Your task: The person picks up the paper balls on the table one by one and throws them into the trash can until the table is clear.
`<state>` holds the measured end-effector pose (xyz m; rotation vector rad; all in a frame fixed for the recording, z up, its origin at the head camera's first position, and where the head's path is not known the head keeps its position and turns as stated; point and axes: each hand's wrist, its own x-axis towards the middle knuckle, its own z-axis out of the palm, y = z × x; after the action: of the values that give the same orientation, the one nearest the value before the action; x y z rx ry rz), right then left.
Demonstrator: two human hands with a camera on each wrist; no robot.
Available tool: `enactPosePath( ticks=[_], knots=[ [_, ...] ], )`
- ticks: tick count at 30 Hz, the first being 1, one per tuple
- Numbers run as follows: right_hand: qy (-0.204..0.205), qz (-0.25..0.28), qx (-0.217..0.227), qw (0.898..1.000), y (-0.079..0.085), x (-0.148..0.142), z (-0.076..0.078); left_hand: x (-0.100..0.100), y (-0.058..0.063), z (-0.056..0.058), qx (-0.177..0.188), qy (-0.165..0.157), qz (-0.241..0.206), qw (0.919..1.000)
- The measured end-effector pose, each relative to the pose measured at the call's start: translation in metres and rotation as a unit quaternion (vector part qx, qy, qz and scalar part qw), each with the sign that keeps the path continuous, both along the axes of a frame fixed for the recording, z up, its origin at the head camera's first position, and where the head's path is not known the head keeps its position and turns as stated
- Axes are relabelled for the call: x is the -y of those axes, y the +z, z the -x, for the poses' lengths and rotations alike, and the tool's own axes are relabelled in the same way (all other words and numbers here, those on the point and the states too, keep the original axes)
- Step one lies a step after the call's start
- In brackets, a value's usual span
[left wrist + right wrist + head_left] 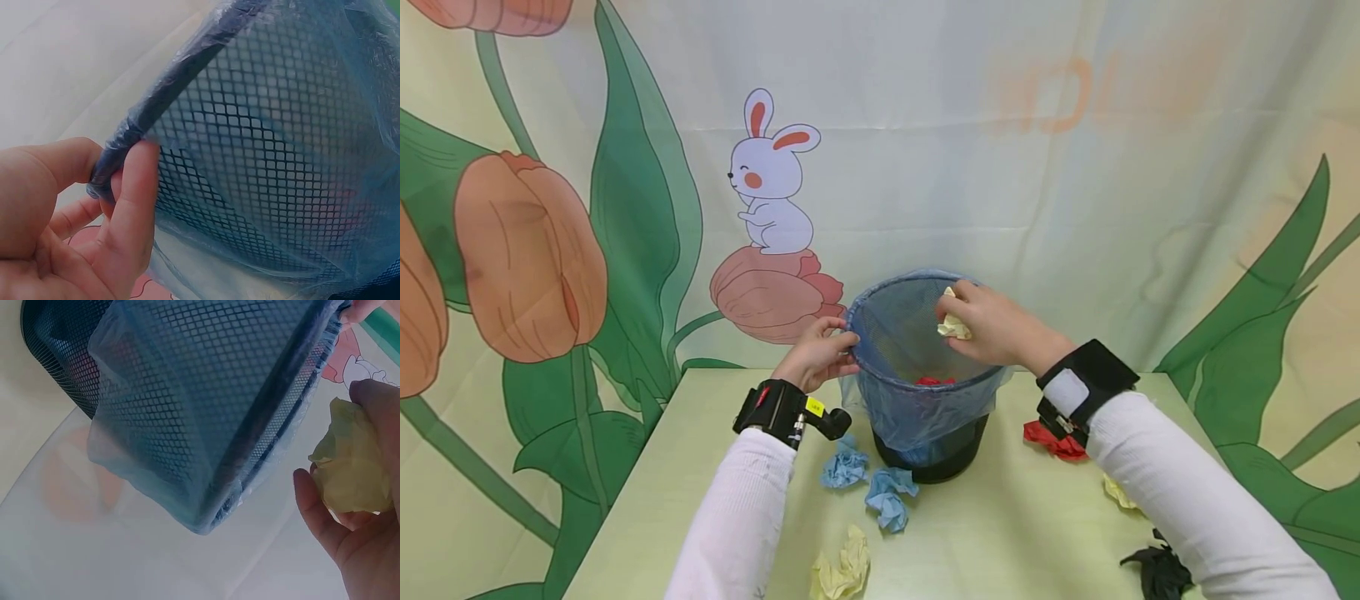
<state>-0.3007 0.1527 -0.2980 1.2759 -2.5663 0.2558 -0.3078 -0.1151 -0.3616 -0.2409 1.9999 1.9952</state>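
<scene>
A black mesh wastebasket (pixel 929 454) lined with a blue translucent plastic bag (pixel 891 417) stands on the table. My left hand (pixel 817 354) pinches its bag-covered rim on the left side; in the left wrist view, thumb and fingers (pixel 134 194) lie on either side of the rim. Over the basket's mouth, my right hand (pixel 1000 325) grips a crumpled yellow paper ball (pixel 953 321). The right wrist view shows this paper ball (pixel 353 459) between thumb and fingers, apart from the rim. Something red (pixel 935 381) shows inside the basket.
Crumpled blue papers (pixel 844 467) lie in front of the basket, and a yellow one (pixel 841 567) nearer the front. To the right are red paper (pixel 1054 440), yellow paper (pixel 1120 492) and black paper (pixel 1159 571), partly behind my right arm. A printed curtain (pixel 925 167) hangs behind the table (pixel 700 433).
</scene>
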Motion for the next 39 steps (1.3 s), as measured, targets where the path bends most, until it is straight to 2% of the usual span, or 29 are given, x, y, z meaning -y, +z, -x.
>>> enactPosePath(
  ticks=[24,39],
  knots=[
    [-0.034,-0.025,0.007,0.999,-0.003,-0.001,-0.004,-0.001,0.001,0.000,-0.004,-0.004,-0.005,1.0000],
    [-0.042,-0.031,-0.026,0.998,-0.012,-0.008,-0.007,0.000,-0.002,0.000,-0.003,-0.003,-0.008,1.0000]
  ],
)
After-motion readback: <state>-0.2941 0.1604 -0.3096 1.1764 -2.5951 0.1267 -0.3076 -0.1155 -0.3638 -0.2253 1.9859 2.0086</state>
